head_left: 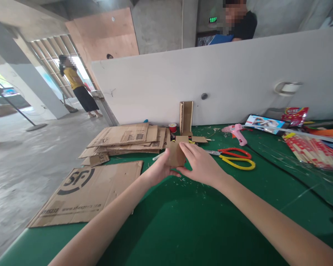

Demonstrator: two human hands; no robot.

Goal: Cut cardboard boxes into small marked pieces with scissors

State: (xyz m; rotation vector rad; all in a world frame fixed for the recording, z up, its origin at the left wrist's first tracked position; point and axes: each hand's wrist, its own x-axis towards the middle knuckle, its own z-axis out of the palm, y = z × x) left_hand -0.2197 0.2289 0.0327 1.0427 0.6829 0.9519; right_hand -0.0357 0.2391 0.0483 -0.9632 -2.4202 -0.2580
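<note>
Cardboard piece, grasped by left hand and right hand, lower right edge hidden

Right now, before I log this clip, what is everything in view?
flattened cardboard boxes: one stack, brown, back left of table
large flat cardboard sheet with black logo: one, brown, near left edge
upright cardboard channel: one, brown, against the partition
flat partition board: one, white, behind table
felt-like table cover: one, green, under everything
metal scissors: one, red and yellow handles, right of the hands
plastic glue gun: one, pink, behind scissors
wrapped stick packets: several, red and pale, far right
other people: two, one behind partition, one standing far left
small cardboard piece: one, brown, held by both hands
left hand: grips its lower edge
right hand: fingers on its top
</note>
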